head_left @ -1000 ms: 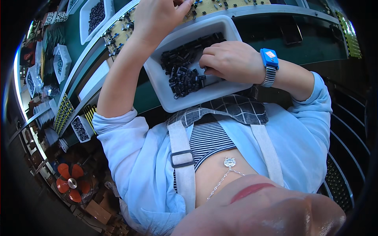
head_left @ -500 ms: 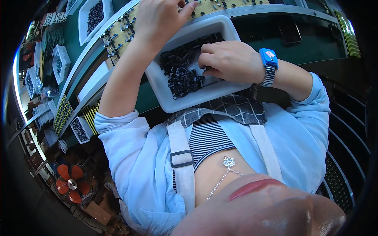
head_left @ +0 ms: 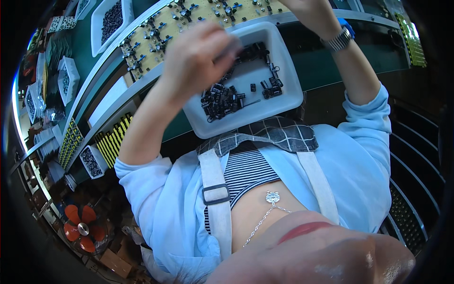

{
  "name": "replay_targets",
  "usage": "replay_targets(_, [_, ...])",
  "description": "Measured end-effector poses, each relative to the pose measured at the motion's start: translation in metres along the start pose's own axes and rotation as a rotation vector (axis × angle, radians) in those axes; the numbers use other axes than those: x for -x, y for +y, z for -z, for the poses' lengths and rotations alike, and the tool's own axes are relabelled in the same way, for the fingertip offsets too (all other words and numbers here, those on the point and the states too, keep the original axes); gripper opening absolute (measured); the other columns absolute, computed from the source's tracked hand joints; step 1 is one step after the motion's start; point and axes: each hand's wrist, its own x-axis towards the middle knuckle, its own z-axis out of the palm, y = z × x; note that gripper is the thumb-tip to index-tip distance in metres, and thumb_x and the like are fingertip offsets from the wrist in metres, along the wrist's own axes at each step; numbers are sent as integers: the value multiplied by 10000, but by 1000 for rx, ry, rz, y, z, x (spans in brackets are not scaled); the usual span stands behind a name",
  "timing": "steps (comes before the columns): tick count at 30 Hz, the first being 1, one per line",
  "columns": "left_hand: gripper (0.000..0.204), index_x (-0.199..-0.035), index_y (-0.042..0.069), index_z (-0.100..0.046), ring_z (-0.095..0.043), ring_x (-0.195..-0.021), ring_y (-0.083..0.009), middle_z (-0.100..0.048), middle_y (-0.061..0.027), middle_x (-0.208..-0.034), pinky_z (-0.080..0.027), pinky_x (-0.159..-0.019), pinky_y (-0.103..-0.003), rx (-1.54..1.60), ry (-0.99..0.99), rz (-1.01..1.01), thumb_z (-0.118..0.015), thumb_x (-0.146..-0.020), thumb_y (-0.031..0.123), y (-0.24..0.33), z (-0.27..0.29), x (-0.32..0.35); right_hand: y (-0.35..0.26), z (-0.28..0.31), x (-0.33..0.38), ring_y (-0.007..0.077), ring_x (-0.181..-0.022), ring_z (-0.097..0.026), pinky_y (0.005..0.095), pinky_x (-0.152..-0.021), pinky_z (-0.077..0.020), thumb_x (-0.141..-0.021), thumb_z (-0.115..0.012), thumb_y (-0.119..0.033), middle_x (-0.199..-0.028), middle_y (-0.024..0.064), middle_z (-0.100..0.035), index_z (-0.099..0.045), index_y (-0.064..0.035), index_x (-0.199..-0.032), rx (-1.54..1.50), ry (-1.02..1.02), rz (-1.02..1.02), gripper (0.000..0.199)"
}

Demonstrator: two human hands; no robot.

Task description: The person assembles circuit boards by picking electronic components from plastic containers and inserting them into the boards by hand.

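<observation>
My left hand (head_left: 201, 59), smeared by motion, is over the left edge of a white plastic tray (head_left: 292, 90); whether its fingers hold anything cannot be made out. Black cylindrical capacitors (head_left: 220, 104) lie heaped on the tray's left side, with more at its far side and right. A thin dark rod (head_left: 251, 102) lies beside the near heap. Beyond the tray, my right hand (head_left: 309, 16) reaches to the top edge of the view, its fingers mostly cut off. Tan circuit boards (head_left: 198, 14) bearing many small components sit on the rail past the tray.
A metal rail (head_left: 279, 19) runs behind the tray. At the left stand a white bin of dark parts (head_left: 112, 23), smaller part trays (head_left: 69, 80) and a yellow-black strip rack (head_left: 113, 137). An orange-bladed fan (head_left: 83, 229) is low on the left. A blue strap with metal band (head_left: 341, 39) circles my right wrist.
My right hand has left the tray and moved up and away, uncovering the capacitors at the right. My left hand has come back from the boards toward the tray.
</observation>
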Motion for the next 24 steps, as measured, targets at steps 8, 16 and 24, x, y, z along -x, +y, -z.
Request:
replay_targets(8, [230, -1041, 112, -664, -586, -999, -231, -613, -73, -1012, -443, -876, -361, 111, -595, -24, -678, -812, 120, 46, -30, 30, 7, 14, -33, 290, -741, -673, 350, -699, -522, -839, -645, -100, -827, 174, -694, -708, -3, -923, 352, -26, 157, 142])
replay_targets(16, [109, -882, 86, -620, -599, -907, -222, -611, -59, -918, -440, -816, -345, 11, -512, -89, -658, -838, 178, 42, -42, 37, 10, 6, -39, 344, -750, -653, 408, -682, -512, -837, -672, -180, -780, 170, -673, -683, -24, -815, 555, -12, 267, 158])
replay_targets(24, [117, -944, 81, -653, -625, -904, -239, -630, -73, -883, -470, -834, -359, 104, -488, -59, -650, -846, 144, 37, -42, 36, 11, 1, -37, 341, -757, -643, 416, -677, -503, -854, -677, -238, -783, 161, -666, -663, -41, -785, 663, 28, 252, 210])
